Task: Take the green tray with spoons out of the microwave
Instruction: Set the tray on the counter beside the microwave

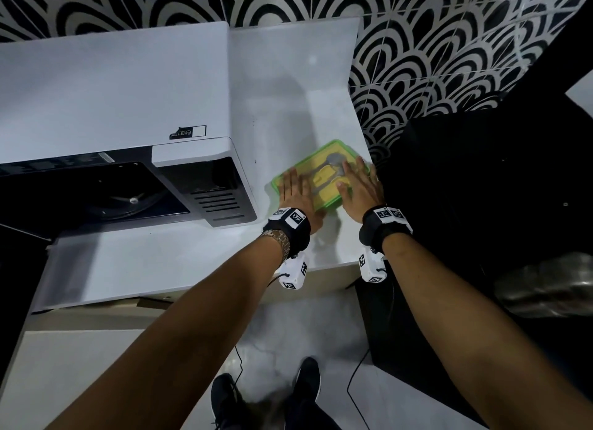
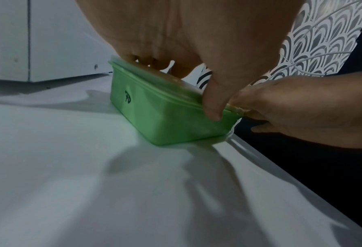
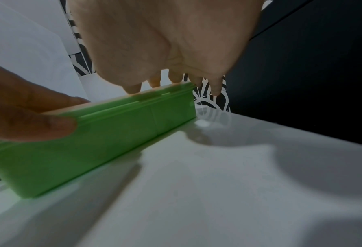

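Note:
The green tray [image 1: 321,147] stands on the white counter [image 1: 192,262], right of the microwave [image 1: 112,92] and close to the counter's right edge. Metal spoons [image 1: 333,161] lie in it on a yellow lining. My left hand [image 1: 296,192] grips the tray's left end, with the fingers over the rim and the thumb [image 2: 212,107] on the near wall [image 2: 165,117]. At the right end my right hand [image 1: 359,185] holds it, fingers laid over the top [image 3: 176,78] and the thumb beside the end wall. The tray's long side [image 3: 112,133] rests flat on the counter.
The microwave's dark cavity [image 1: 96,192] shows its turntable and is open at the front. A black unit [image 1: 481,189] stands lower, just right of the counter. A patterned black-and-white tile wall [image 1: 417,44] rises behind. Bare counter lies in front of the tray.

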`<action>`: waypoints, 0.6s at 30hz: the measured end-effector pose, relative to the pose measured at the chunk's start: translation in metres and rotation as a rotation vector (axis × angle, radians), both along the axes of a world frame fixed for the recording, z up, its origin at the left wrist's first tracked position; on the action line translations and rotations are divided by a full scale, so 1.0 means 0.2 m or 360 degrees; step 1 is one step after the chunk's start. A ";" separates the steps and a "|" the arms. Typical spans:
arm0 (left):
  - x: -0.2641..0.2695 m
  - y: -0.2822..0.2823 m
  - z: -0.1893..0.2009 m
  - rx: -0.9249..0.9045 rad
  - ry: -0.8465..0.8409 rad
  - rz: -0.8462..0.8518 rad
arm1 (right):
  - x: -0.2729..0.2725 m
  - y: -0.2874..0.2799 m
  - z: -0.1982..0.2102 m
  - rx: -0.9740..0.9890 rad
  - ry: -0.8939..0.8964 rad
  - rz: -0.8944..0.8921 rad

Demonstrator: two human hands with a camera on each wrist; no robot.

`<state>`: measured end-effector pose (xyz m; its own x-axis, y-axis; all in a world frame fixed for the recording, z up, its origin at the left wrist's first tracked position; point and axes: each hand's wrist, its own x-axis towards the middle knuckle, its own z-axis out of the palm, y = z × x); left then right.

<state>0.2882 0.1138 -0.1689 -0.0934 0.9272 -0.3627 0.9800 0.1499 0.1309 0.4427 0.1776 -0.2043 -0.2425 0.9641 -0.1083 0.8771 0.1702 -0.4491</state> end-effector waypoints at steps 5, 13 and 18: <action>-0.03 -0.05 0.01 0.0061 -0.0067 0.0001 | -0.01 -0.04 0.06 0.0009 -0.0054 -0.0053; -0.09 -0.25 0.01 0.0252 -0.0307 -0.0103 | -0.11 -0.27 0.08 0.0402 0.0112 -0.0021; -0.21 -0.46 0.00 0.0250 -0.0296 -0.0130 | -0.22 -0.48 0.09 0.0521 0.0189 0.0074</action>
